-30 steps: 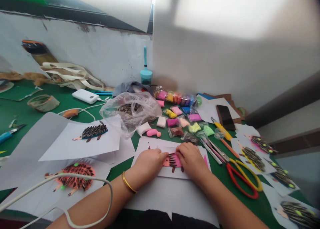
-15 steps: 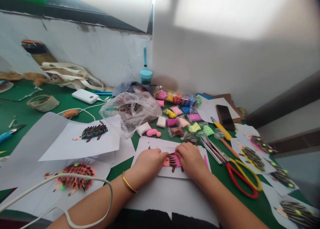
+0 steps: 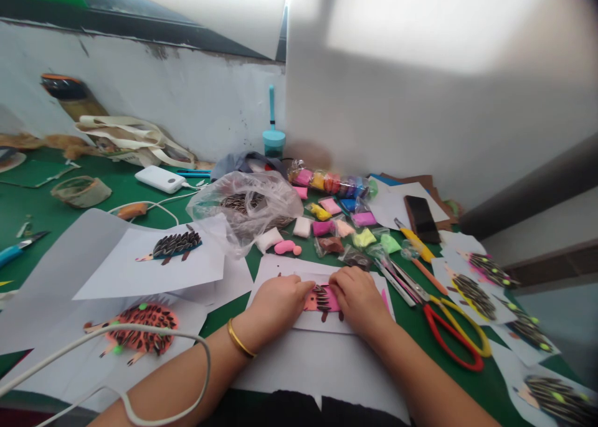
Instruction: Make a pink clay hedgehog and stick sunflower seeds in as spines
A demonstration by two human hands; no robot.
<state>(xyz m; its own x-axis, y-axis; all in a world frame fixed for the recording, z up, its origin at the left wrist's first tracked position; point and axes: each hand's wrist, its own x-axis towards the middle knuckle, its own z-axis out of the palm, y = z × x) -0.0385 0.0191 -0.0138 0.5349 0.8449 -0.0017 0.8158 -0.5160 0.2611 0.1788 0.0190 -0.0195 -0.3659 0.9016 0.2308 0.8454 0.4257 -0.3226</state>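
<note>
A pink clay hedgehog (image 3: 334, 301) lies on a white sheet (image 3: 280, 266) in front of me. It has a peach face, brown feet and rows of dark striped seeds (image 3: 321, 295) on its front half. At its upper left, my left hand (image 3: 280, 301) rests on the sheet with fingers curled together and thumb tip by the seeds. My right hand (image 3: 357, 296) is bent over the hedgehog's right half, fingertips pinched at its upper edge. Whatever either pinch holds is too small or hidden to make out.
Clay packets (image 3: 364, 237) and a plastic bag of seeds (image 3: 243, 206) lie beyond the sheet. Scissors (image 3: 453, 333), a yellow cutter (image 3: 415, 240) and a phone (image 3: 421, 218) are to the right. Other hedgehog pictures (image 3: 142, 327) lie on both sides. A white cable (image 3: 154, 328) crosses my left arm.
My right fingertips have shifted very slightly right, so a little more of the seeds near the hedgehog's upper edge shows. My left hand stays in nearly the same place.
</note>
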